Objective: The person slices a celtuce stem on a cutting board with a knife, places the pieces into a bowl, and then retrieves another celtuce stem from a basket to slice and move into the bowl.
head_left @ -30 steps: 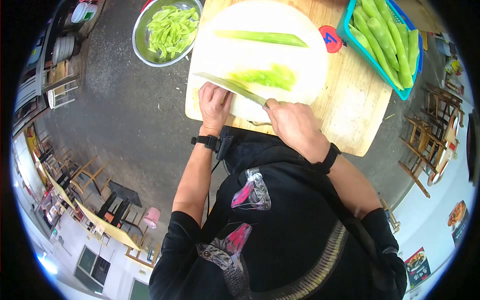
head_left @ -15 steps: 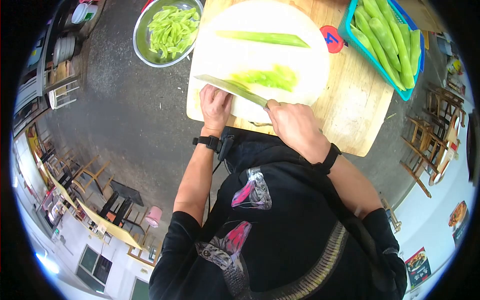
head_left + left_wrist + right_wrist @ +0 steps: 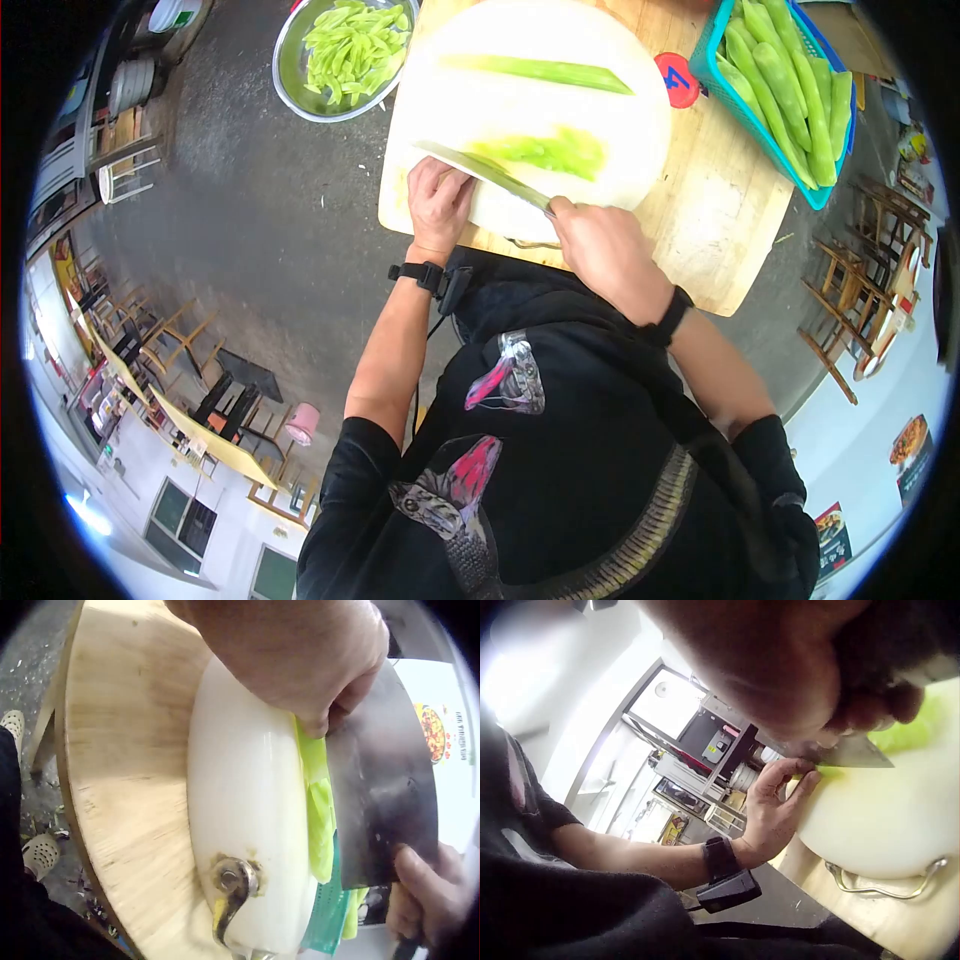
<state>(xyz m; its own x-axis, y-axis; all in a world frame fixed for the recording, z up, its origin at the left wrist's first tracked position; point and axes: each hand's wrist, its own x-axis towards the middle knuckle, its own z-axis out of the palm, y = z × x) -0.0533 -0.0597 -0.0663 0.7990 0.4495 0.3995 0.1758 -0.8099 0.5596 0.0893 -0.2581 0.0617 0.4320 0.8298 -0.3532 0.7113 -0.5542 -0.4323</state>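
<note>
My left hand (image 3: pixel 437 208) bends its fingers over the left end of the round white cutting board (image 3: pixel 500 112). In the right wrist view, its thumb and forefinger pinch the end of a green celtuce piece (image 3: pixel 829 772), mostly hidden by the blade. My right hand (image 3: pixel 612 250) grips the handle of a cleaver (image 3: pixel 490 172), whose broad blade stands right beside the left fingertips. Pale green celtuce slices (image 3: pixel 565 152) lie on the board beyond the blade. Farther back rests a long peeled celtuce length (image 3: pixel 560 72).
A steel bowl (image 3: pixel 288 96) of green slices stands at the back left. A teal basket (image 3: pixel 748 128) of peeled stems is at the back right. Beside the board on the wooden table (image 3: pixel 715 240) lies a red disc (image 3: pixel 678 80). The board has a metal handle (image 3: pixel 885 889).
The whole head view has shifted slightly to the right. Against the board, the cleaver and right hand have moved a little rightward; the left hand keeps about the same place.
</note>
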